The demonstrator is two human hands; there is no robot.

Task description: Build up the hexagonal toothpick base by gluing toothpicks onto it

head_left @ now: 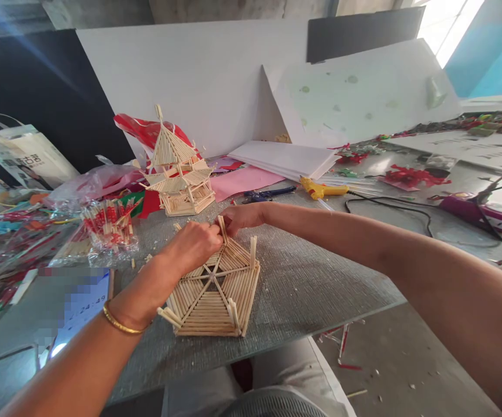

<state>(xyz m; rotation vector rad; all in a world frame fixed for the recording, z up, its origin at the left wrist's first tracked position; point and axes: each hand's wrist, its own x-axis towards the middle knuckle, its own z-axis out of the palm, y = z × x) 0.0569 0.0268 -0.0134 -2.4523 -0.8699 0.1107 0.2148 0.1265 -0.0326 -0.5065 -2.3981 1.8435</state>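
A six-sided frame of pale wooden sticks [209, 310] lies flat on the table, with spokes meeting at its middle and short paired sticks standing at its corners. At its far corner, my left hand [194, 246], its wrist in a gold bracelet, is closed with the fingertips against the upright wooden sticks [222, 227]. My right hand [244, 216] reaches round from the far side and closes on the same sticks. Some fingertips are hidden behind them. Just beyond stands a tiered wooden-stick pagoda [176, 168] with a pointed roof.
A yellow glue gun [322, 188] and dark blue pliers [269, 194] lie beyond my right forearm. The gun's black cord runs right, towards a purple device [485, 211]. Left are bagged red-and-white sticks [109, 226] and a lit phone screen [81, 310]. White boards [285, 157] lie behind.
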